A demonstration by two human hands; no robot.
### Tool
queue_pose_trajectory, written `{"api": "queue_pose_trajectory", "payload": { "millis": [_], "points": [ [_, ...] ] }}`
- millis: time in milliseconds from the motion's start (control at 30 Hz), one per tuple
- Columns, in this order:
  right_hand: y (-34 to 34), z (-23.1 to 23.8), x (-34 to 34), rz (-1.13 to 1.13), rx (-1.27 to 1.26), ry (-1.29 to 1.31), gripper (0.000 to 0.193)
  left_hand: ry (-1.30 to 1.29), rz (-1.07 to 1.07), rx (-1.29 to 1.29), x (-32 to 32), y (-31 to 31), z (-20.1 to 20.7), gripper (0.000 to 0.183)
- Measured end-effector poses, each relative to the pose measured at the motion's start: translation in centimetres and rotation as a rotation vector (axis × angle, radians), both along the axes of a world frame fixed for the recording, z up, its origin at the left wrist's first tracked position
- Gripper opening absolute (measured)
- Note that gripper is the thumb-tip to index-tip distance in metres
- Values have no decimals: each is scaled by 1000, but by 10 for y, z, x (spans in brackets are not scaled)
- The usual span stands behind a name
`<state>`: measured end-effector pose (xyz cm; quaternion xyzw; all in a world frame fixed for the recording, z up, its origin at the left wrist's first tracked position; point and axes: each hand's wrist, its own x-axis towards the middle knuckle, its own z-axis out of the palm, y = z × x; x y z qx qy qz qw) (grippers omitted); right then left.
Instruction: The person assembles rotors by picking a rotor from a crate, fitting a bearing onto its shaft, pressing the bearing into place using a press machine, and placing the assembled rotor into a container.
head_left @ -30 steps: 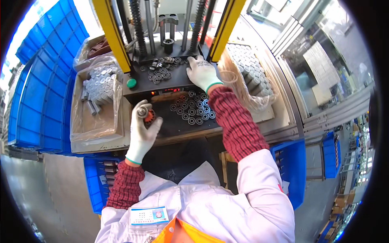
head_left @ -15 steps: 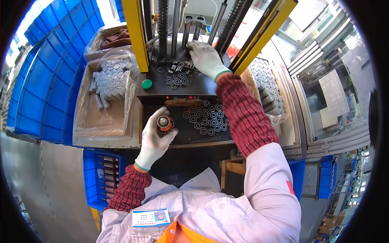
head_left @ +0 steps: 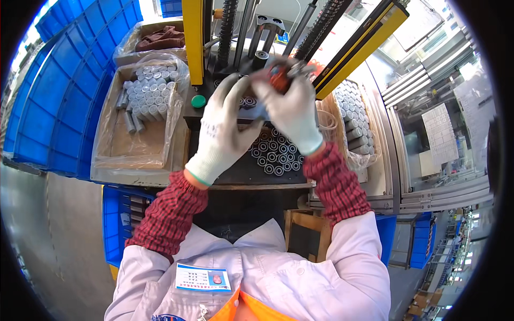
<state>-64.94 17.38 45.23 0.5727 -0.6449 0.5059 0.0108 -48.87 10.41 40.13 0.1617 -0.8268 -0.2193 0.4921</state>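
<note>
My right hand (head_left: 293,111), in a white glove, is closed round a motor rotor (head_left: 279,80) with reddish copper windings. Motion blurs the rotor, which is tilted over the press's dark plate. Beside it, my gloved left hand (head_left: 217,125) has its fingers raised and its thumb apart, and nothing shows in its grasp. Small ring bearings (head_left: 247,101) on the plate are partly hidden behind the hands. More bearings (head_left: 278,155) lie in a cluster on the lower dark surface below my right hand. One bearing (head_left: 261,55) sits on top of a short post at the press.
Yellow press columns (head_left: 193,43) rise on both sides. A green round cap (head_left: 198,101) lies on the plate's left. Boxes of metal cylinders stand left (head_left: 152,96) and right (head_left: 353,115). Blue bins (head_left: 64,107) are stacked far left; a blue bin (head_left: 111,224) hangs below.
The rotor has passed from my left hand to my right, up toward the press. My left hand has risen to the right, and my right hand has come back from the post, where a bearing now shows.
</note>
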Motion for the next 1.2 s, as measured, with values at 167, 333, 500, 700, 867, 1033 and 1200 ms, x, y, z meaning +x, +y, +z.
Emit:
{"api": "queue_pose_trajectory", "payload": {
  "millis": [167,333,500,700,867,1033,1200],
  "points": [
    [-58,-2,-65,-394,-200,27,29,-176,54,91,68,18,-112,69],
    [-58,15,-90,-330,3,-100,31,-250,58,112,88,30,-145,60],
    [-91,39,-105,-339,311,170,58,-293,82,119,85,29,-149,53],
    [-134,57,-105,-454,527,265,62,-254,90,109,84,33,-147,49],
    [-87,-13,-68,-276,-232,320,60,-100,101,154,126,41,-140,47],
    [-54,-43,39,110,49,40,40,-103,366,332,235,70,-162,36],
    [-69,-71,69,246,57,537,41,22,762,841,341,82,-279,35]
  ]
}}
